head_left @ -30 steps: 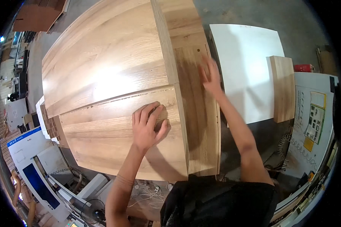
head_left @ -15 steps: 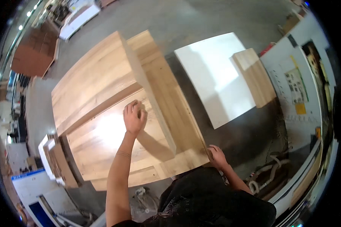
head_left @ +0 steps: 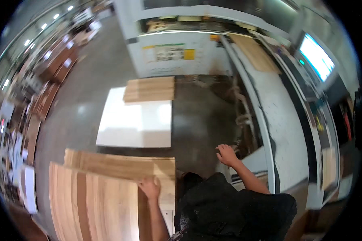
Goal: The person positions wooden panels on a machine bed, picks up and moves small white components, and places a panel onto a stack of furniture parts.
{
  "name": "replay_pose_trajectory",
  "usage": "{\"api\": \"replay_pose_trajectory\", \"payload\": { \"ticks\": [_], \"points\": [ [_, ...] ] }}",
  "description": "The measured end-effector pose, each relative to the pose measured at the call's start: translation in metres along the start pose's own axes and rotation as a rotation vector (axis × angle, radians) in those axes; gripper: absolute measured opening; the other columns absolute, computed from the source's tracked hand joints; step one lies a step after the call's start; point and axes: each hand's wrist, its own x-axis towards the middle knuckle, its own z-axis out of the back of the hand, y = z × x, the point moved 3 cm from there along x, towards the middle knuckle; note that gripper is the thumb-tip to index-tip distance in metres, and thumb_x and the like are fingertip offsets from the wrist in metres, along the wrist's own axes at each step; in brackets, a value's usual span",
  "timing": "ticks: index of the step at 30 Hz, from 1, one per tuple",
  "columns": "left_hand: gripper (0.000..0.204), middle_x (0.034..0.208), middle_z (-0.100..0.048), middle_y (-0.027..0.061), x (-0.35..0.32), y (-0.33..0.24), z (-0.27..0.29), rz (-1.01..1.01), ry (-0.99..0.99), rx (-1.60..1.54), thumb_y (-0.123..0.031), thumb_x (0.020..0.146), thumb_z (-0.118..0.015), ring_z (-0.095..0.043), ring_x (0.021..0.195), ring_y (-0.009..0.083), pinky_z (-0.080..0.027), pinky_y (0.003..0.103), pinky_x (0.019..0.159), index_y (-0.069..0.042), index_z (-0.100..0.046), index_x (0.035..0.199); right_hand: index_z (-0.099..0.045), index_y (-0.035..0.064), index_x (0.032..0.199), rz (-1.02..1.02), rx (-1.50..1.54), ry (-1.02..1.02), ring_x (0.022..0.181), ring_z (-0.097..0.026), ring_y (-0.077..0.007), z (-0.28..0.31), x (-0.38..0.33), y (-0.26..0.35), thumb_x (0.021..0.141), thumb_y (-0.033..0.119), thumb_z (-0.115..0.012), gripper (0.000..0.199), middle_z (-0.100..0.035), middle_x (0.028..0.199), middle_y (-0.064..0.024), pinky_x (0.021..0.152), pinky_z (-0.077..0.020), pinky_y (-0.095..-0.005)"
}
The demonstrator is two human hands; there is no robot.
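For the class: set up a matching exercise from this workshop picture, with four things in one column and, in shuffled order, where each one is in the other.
Things:
1 left hand
2 right hand
3 white board
4 small wooden panel

Places:
A flat on the grey floor
B on the white board's far end
C on the stacked wooden panels
D free, by the machine's edge

Pairs: 1-C, 2-D, 3-A, 4-B

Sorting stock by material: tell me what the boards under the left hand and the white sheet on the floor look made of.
Boards: wood, pale and brown strips with visible grain, looking smooth and unpainted. The left hand rests on their edge. White sheet: a flat, glossy white panel that reflects light, perhaps laminated board; the core cannot be told.
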Motion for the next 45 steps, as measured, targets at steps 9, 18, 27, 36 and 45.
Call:
{"api": "replay_pose_trajectory", "payload": {
  "ticks": [9,18,27,36,45],
  "points": [
    [0.048,0.119,-0.069,0.0189,-0.120,-0.210,-0.069,-0.444,0.980,-0.646,-0.044,0.095,-0.061,-0.065,0.110,0.0390,-0.050,0.049,0.097,-0.008,-0.065,0.126,-0.062,0.0070,0.116,-0.330,0.008,-0.486,0.127,-0.049,-0.0385,0.030,-0.260,-0.050,0.082,0.008,-0.066,0.034,-0.056,0.134,-0.0162,0.108,-0.0370,-0.0502],
    [0.050,0.122,-0.068,0.0215,-0.179,-0.190,-0.101,-0.038,1.205,-0.727,-0.039,0.098,-0.062,-0.065,0.113,0.0341,-0.051,0.040,0.095,-0.001,-0.061,0.131,-0.062,0.0064,0.120,-0.209,0.151,-0.494,0.129,-0.049,-0.0359,0.062,-0.195,-0.086,0.089,0.009,-0.062,0.031,-0.056,0.134,-0.0143,0.108,-0.0382,-0.0503],
    [0.047,0.107,-0.073,0.0231,-0.192,-0.109,-0.183,0.337,1.275,-0.373,-0.041,0.095,-0.062,-0.068,0.108,0.0336,-0.052,0.041,0.093,0.002,-0.071,0.111,-0.062,0.0074,0.118,-0.176,0.263,-0.584,0.121,-0.055,-0.0341,0.125,-0.153,-0.214,0.087,0.007,-0.063,0.031,-0.062,0.125,-0.0124,0.105,-0.0423,-0.0474],
    [0.045,0.107,-0.073,0.0232,-0.080,-0.191,-0.224,0.374,1.005,-0.510,-0.039,0.095,-0.062,-0.069,0.107,0.0330,-0.053,0.042,0.090,0.002,-0.072,0.109,-0.066,0.0065,0.108,-0.380,0.184,-0.803,0.107,-0.061,-0.0324,0.187,-0.098,-0.360,0.086,0.000,-0.060,0.024,-0.068,0.109,-0.0122,0.095,-0.0449,-0.0439],
    [0.040,0.096,-0.074,0.0186,0.035,-0.282,-0.330,0.369,0.995,-0.625,-0.034,0.094,-0.060,-0.071,0.095,0.0323,-0.053,0.045,0.080,0.003,-0.073,0.099,-0.066,0.0070,0.108,-0.110,0.275,-0.692,0.104,-0.063,-0.0323,0.207,0.082,-0.388,0.088,0.003,-0.062,0.021,-0.069,0.109,-0.0111,0.093,-0.0477,-0.0438]
  ]
}}
